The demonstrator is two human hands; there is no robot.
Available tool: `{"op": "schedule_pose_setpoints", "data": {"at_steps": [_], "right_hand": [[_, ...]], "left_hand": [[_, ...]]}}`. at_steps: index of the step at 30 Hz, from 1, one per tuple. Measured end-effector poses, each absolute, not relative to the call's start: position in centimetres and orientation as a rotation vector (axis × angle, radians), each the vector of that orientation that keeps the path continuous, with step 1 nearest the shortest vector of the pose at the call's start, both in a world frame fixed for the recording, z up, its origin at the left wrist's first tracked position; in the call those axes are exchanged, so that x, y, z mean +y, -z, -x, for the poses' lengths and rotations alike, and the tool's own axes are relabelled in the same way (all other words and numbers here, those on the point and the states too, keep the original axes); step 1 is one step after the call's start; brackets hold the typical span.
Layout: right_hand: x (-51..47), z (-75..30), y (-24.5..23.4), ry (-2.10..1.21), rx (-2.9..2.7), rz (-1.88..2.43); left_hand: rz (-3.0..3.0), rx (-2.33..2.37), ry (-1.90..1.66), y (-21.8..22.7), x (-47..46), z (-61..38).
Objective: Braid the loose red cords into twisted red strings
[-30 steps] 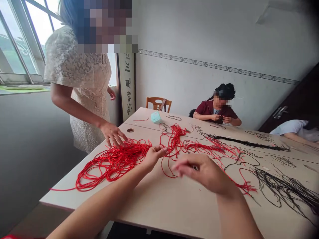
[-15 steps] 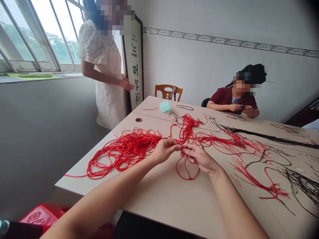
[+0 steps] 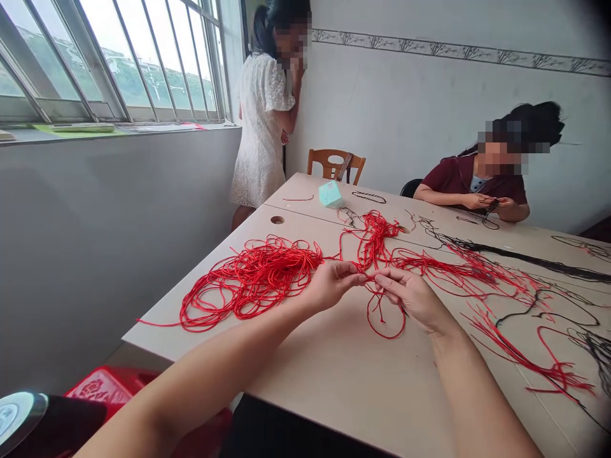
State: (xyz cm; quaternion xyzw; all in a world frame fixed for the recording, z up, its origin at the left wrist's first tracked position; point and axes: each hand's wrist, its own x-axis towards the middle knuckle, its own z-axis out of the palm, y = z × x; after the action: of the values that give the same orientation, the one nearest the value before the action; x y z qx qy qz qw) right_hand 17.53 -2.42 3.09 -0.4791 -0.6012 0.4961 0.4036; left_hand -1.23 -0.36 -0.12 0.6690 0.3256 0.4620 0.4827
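Observation:
My left hand (image 3: 334,285) and my right hand (image 3: 413,298) meet over the beige table (image 3: 334,369), fingertips pinched together on a piece of red cord (image 3: 384,318). The cord hangs from my fingers in a loop that lies on the tabletop. Left of my hands sits a big tangle of red cord (image 3: 252,280). More red strands (image 3: 429,267) spread to the right behind my hands.
Black cords (image 3: 515,257) lie along the table's right side. A mint-green box (image 3: 330,194) and a wooden chair (image 3: 337,164) are at the far end. One person in dark red (image 3: 477,184) sits working cord; another in a white dress (image 3: 261,133) stands by the window.
My hands came together and pinched the red cord, then shifted slightly right. The person in the white dress took a hand off the red tangle and walked away to the far corner.

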Motion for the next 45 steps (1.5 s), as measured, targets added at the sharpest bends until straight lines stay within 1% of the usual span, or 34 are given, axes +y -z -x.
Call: {"op": "schedule_pose_setpoints", "data": {"at_steps": [5,9,13,16,21,27,31,35,41,45], "right_hand": [[-2.6,-15.7,-2.7,-1.436,-1.173,1.07],[-2.9,-14.8,-2.4,-1.605,-1.14,1.051],[-2.9,-14.6,-2.1,-1.656,-1.13,1.022],[-2.6,-14.5,-1.9,-1.571,-1.136,1.009],[-2.4,-14.3,-2.0,-1.264,-1.095,1.037],[-2.8,-14.0,-2.3,-1.112,-1.046,0.968],[-2.7,-14.1,-2.3,-1.115,-1.028,0.965],[-2.6,-14.5,-2.3,-1.125,-1.084,0.97],[-2.3,-14.9,-2.3,-1.011,-1.071,0.985],[-2.5,-14.8,-2.5,-1.122,-1.038,0.951]], "left_hand": [[-1.482,0.806,-1.219,-0.2,0.3,1.5],[-1.381,0.801,-1.291,-1.0,0.1,1.5],[-1.354,0.78,-1.305,-1.4,-0.3,1.4],[-1.357,0.758,-1.284,-1.3,-0.3,1.4],[-1.359,0.718,-1.233,-1.0,-0.4,1.2],[-1.358,0.715,-1.1,-0.5,-0.7,0.8],[-1.298,0.673,-1.025,-0.3,-0.5,0.9],[-1.192,0.636,-1.043,-0.3,-0.2,1.2],[-1.102,0.57,-1.057,-0.4,-0.2,1.2],[-1.124,0.557,-1.013,-0.3,-0.3,1.1]]}}
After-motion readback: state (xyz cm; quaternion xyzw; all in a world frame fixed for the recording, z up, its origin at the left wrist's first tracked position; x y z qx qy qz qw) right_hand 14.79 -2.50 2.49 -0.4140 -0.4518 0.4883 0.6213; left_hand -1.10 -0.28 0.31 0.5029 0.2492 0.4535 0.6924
